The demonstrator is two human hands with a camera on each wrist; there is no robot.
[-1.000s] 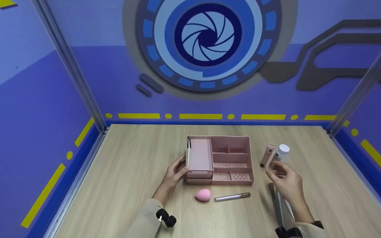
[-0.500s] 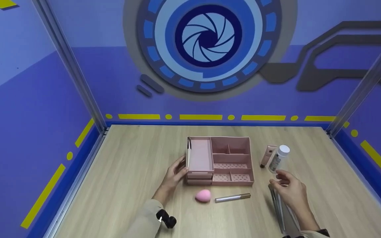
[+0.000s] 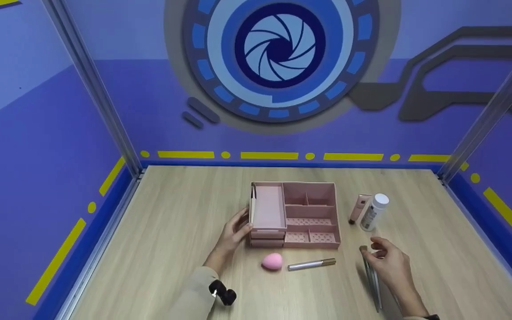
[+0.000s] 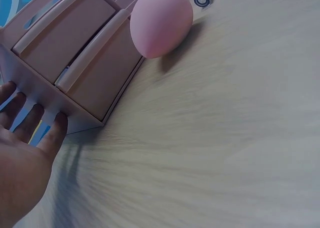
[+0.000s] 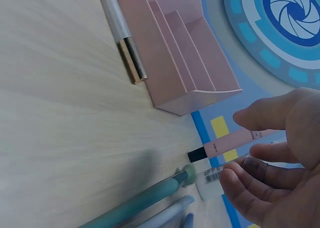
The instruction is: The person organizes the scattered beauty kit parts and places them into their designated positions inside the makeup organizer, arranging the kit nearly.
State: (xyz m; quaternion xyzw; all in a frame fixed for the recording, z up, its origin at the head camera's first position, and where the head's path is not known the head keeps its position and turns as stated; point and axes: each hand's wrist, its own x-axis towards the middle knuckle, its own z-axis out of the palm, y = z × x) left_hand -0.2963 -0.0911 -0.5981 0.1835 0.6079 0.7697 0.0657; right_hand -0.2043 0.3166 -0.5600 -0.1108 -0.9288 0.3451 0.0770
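My left hand (image 3: 233,233) rests its fingers on the left side of a pink makeup organizer (image 3: 268,243). In the left wrist view those fingers (image 4: 56,130) lie nearly straight against its wall. A makeup brush (image 3: 254,204) lies in the organizer's top left section. My right hand (image 3: 391,262) hovers over several makeup brushes (image 3: 367,271) on the table, thumb and fingers apart with nothing between them. The right wrist view shows a green-looking brush (image 5: 145,200) just below the fingers. Part of the brush handles is hidden by the hand and forearm.
A pink makeup sponge (image 3: 272,261) and a silver-and-gold pen-like tube (image 3: 311,264) lie in front of the organizer. To its right are a pink squeeze tube (image 3: 359,209) and a white-capped bottle (image 3: 374,213). Blue walls enclose the wooden table (image 3: 185,204).
My right hand has moved from beside the bottle toward me, over the brushes, uncovering the bottle. My left hand stays against the organizer.
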